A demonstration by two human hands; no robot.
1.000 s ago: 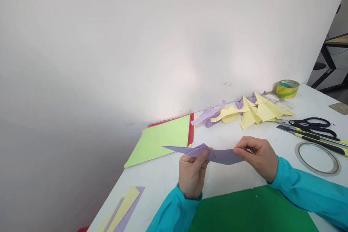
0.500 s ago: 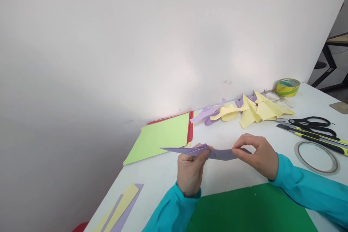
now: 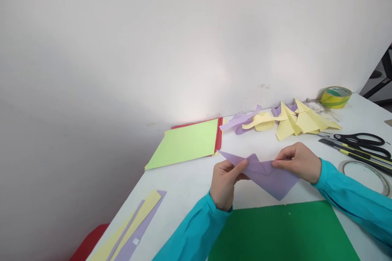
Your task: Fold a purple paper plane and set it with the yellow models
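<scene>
A folded sheet of purple paper (image 3: 272,181) hangs between my two hands, above the table and near the back edge of a green mat (image 3: 281,232). My left hand (image 3: 226,181) pinches it left of the middle, thumb on top, with a long pointed tip sticking out to the left. Along its upper edge my right hand (image 3: 297,163) grips it between thumb and fingers. The broad face with a corner pointing down is turned toward me. My fingers hide parts of the folds.
Light green sheets (image 3: 185,142) over red ones lie at the back. Yellow folded paper shapes (image 3: 306,120) and curled purple strips (image 3: 240,120) rest by the wall. Scissors (image 3: 359,140), cutters (image 3: 358,155) and tape rolls (image 3: 336,98) are at right; paper strips (image 3: 137,220) at left.
The purple paper has turned from nearly edge-on to show its broad face, its lower corner now hanging down. My right hand has moved its hold closer to my left. The view has shifted slightly.
</scene>
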